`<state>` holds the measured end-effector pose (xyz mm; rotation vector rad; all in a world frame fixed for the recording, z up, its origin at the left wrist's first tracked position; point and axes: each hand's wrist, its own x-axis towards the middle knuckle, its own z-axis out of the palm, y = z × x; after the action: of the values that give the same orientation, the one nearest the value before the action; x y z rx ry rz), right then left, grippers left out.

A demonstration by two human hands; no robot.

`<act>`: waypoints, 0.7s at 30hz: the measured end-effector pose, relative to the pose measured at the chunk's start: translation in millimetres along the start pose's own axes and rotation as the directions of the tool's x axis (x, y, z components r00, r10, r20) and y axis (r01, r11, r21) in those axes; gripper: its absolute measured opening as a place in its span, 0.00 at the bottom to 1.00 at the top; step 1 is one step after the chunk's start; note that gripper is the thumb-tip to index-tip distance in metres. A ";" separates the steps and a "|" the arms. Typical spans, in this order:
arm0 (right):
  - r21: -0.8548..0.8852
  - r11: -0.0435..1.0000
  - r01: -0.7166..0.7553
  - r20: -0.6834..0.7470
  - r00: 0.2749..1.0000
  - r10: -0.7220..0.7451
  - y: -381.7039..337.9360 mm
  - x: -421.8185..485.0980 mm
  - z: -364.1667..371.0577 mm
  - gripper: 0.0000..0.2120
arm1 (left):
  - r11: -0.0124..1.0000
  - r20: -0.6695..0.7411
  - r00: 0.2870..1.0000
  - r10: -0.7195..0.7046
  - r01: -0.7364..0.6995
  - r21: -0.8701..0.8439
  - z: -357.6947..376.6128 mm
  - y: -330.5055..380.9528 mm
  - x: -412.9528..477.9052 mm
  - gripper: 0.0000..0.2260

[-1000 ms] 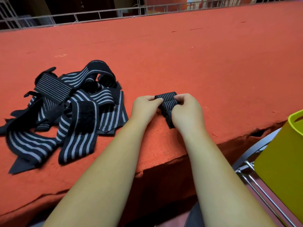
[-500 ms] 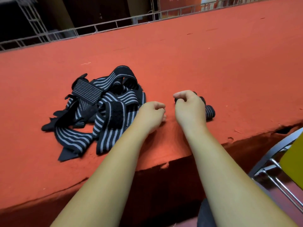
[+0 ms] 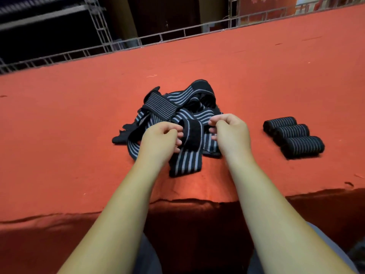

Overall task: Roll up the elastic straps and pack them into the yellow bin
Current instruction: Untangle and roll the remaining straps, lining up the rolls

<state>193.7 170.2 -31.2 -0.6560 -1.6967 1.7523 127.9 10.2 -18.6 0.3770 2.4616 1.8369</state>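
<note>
At the near edge of the tabletop (image 3: 59, 125), where the rough red felt cover folds down over the front, both bare forearms reach forward to the heap of loose straps (image 3: 177, 119). The left hand (image 3: 160, 139) and right hand (image 3: 231, 135) hover side by side over its near part, fingers curled and each grip partly closed; whether either has actually pinched cloth I cannot tell. Between them lies the nearest strap (image 3: 187, 155), a flat black elastic band with pale grey stripes running along it and a plain black fuzzy patch, probably hook-and-loop, on the part between the hands. Its long axis runs away from the person, the free end pointing back at the near edge, just below and between the two grips, so both hands are about equally close; my guess is that this end gets rolled next. Behind it the other straps tangle in soft loops and folds. Off to the right, well apart from the heap, three rolled straps (image 3: 294, 137) lie touching in a row, tight ribbed cylinders. The yellow bin is not in view. Beyond the far edge stands a metal truss railing (image 3: 177, 36).
</note>
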 end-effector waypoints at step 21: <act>-0.127 0.981 0.149 0.137 0.982 -0.132 12.7 5.0 54.6 0.15 | 0.921 -0.143 0.947 0.288 -0.234 0.311 -21.2 -23.1 90.3 0.14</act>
<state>150.2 135.8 -40.3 -0.4770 -1.9153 1.6205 32.7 4.2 -24.7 0.6025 2.9516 1.6593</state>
